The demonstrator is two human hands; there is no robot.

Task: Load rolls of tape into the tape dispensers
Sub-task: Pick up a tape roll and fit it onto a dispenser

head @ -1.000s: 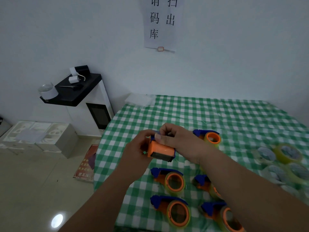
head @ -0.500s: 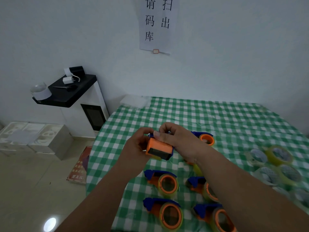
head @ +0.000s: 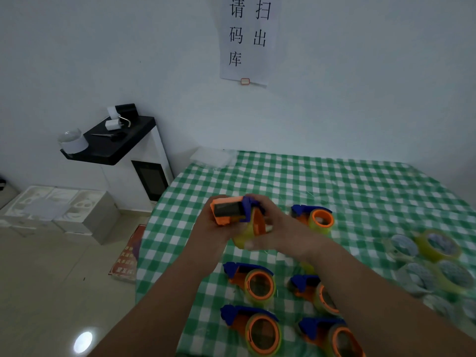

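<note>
Above the green checked table I hold an orange and blue tape dispenser with a yellowish tape roll in it. My left hand grips its orange handle end from below. My right hand grips the roll end, fingers curled round the blue part and the roll. Several loaded dispensers lie on the cloth: one behind my right hand, others near the front edge. Several loose clear tape rolls lie at the right.
A black-topped white cabinet stands left of the table with small items on it. White boxes sit on the tiled floor. A paper sign hangs on the wall behind. A clear plastic packet lies at the table's far left corner.
The dispenser has turned in my hands: its orange handle end now points left and up, and the roll shows beneath my right fingers. Both hands keep their hold.
</note>
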